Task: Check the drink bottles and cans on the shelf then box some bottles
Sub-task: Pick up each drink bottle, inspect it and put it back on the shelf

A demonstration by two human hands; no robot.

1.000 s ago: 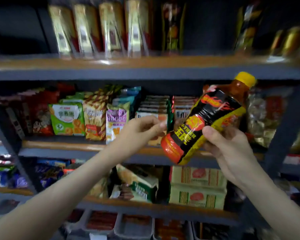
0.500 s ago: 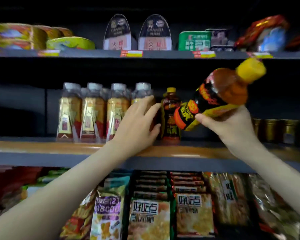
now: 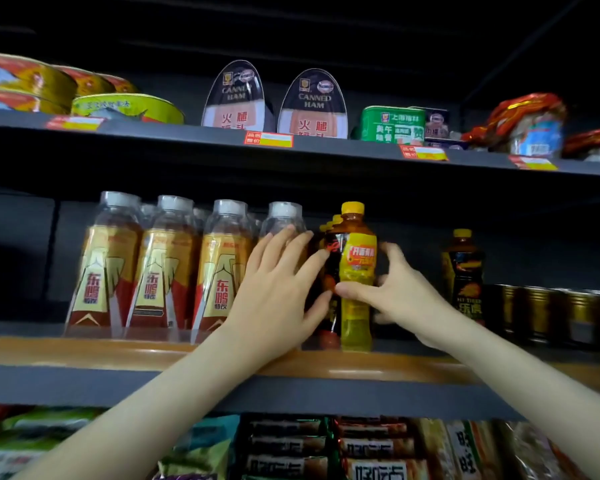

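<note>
Centre frame: yellow-capped bottle (image 3: 355,271) stands upright on the wooden-edged shelf (image 3: 118,355); its yellow label panel has red Chinese print, too blurred to read. Right hand (image 3: 406,299) grasps it, thumb on the front, fingers round the right side. Left hand (image 3: 274,296) is released, straight fingers resting on the bottle's left side. Left of centre: clear-capped bottles (image 3: 222,271) labelled 东鹏特饮. Right: dark bottle (image 3: 463,271) marked HI-TIGER 乐虎, beside gold cans (image 3: 568,317). Upper shelf: tins (image 3: 238,98) reading CANNED HAM 火腿, green tin (image 3: 392,124) reading 上海梅林.
</note>
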